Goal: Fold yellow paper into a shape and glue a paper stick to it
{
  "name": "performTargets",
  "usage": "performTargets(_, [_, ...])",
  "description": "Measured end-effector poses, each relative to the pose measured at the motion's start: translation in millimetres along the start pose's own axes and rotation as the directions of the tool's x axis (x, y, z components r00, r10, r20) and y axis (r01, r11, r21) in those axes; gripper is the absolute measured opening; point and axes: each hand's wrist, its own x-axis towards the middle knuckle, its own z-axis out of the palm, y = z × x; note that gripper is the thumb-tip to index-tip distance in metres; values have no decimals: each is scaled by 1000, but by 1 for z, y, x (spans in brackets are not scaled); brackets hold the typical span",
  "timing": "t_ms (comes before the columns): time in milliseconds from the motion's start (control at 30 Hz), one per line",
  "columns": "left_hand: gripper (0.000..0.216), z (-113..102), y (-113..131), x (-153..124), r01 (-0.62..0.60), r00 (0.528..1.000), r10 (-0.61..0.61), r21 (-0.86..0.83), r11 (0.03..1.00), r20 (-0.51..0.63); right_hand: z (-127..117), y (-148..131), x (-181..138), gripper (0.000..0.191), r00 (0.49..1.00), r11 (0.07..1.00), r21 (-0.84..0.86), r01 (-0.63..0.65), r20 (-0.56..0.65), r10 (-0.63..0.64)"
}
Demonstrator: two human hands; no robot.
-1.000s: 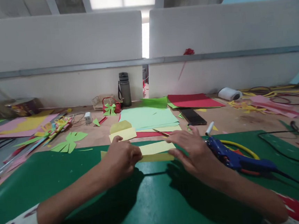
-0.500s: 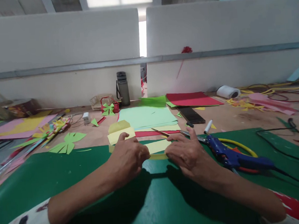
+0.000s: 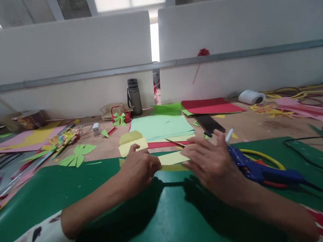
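Since the preceding frame, the right hand [image 3: 210, 163] has shifted outward along the folded yellow paper [image 3: 172, 159], exposing more of it between the hands. Left hand [image 3: 140, 166] pinches the paper's left end between thumb and fingers, while the right hand's fingers are loosely spread at the right end; whether they grip it cannot be told. Beneath both hands lies a green mat [image 3: 170, 218], with a blue glue gun [image 3: 263, 172] beside the right hand and pale green sheets [image 3: 162, 126] beyond both, on the desk [image 3: 109, 143].
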Motion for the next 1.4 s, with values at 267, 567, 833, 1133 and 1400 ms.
performTargets(267, [20, 8, 26, -2, -24, 1000, 24, -29, 999, -1, 16, -18, -8, 28, 985, 997, -31, 71, 163, -65])
performTargets(567, [12, 13, 31, -3, -19, 998, 17, -32, 999, -54, 15, -20, -7, 29, 989, 993, 44, 106, 98, -110])
performTargets(833, [15, 5, 10, -13, -20, 996, 19, -9, 1000, -92, 5, -8, -7, 31, 988, 998, 30, 61, 138, -64])
performTargets(1133, [21, -4, -24, -46, 54, 991, -56, -21, 998, -122, 4, 3, -8, 32, 974, 999, 5, 48, 221, -48])
performTargets(1400, [27, 17, -35, -75, -48, 956, 97, 182, 982, -275, 11, -6, -18, 34, 971, 982, -33, 186, 156, -179])
